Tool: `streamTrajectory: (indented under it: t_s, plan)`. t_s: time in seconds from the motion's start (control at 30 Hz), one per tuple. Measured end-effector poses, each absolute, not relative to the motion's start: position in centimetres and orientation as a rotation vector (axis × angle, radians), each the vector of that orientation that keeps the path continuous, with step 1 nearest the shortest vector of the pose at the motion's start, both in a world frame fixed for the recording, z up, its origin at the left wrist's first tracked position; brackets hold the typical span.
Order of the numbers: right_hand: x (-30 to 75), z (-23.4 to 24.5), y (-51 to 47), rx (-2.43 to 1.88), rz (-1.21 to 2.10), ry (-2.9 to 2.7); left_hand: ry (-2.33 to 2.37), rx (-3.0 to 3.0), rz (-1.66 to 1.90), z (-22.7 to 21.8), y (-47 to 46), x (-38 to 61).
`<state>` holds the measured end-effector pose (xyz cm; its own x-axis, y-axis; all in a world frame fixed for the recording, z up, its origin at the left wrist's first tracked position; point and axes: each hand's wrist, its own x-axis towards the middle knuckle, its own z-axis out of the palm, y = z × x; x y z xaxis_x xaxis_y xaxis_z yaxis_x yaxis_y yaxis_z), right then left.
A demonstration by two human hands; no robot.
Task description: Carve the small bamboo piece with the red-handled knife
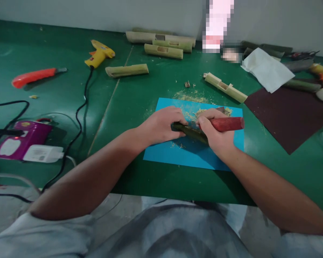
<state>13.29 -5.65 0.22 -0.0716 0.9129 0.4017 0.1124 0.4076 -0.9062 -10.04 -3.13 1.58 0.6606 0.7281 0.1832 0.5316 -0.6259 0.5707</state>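
Over a blue sheet (pixel 161 154) on the green table, my left hand (pixel 164 123) is closed round the left end of a dark green bamboo piece (pixel 195 133). My right hand (pixel 218 132) grips a tool by its red handle (pixel 231 124), which points out to the right. The working end of this tool is hidden behind my fingers, close to the bamboo, so I cannot tell its exact kind. Pale shavings (pixel 190 115) are scattered on the sheet and just beyond it. A small brown piece (pixel 220 109) lies behind my right hand.
Notched bamboo tubes (pixel 164 52) lie at the back, with another (pixel 226 87) nearer. To the left are a yellow glue gun (pixel 99 55), a red-handled tool (pixel 37 77), a purple power block (pixel 29 139) and cables. Dark brown sheet (pixel 288 118) and white cloth (pixel 267 70) lie right.
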Motion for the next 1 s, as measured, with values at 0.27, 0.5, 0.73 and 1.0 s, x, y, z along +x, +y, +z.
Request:
streamTrajectory:
  t_s: [0.27, 0.5, 0.73, 1.0]
  plan:
    - [13.28, -0.27, -5.77, -0.92, 0.68, -1.401, 0.971, 2.395, 0.564, 1.48, -3.09, -10.0]
    - [13.59, -0.24, -5.7, -0.89, 0.774, -1.459, 0.99, 2.399, 0.51, 1.77, -3.18, -9.82]
    - [13.38, -0.15, -5.6, -0.898, 0.845, -1.519, 0.985, 2.421, 0.536, 1.66, -3.23, -9.97]
    - [13.35, 0.05, -5.38, -0.957, 0.785, -1.548, 0.988, 2.408, 0.547, 1.6, -3.15, -9.94]
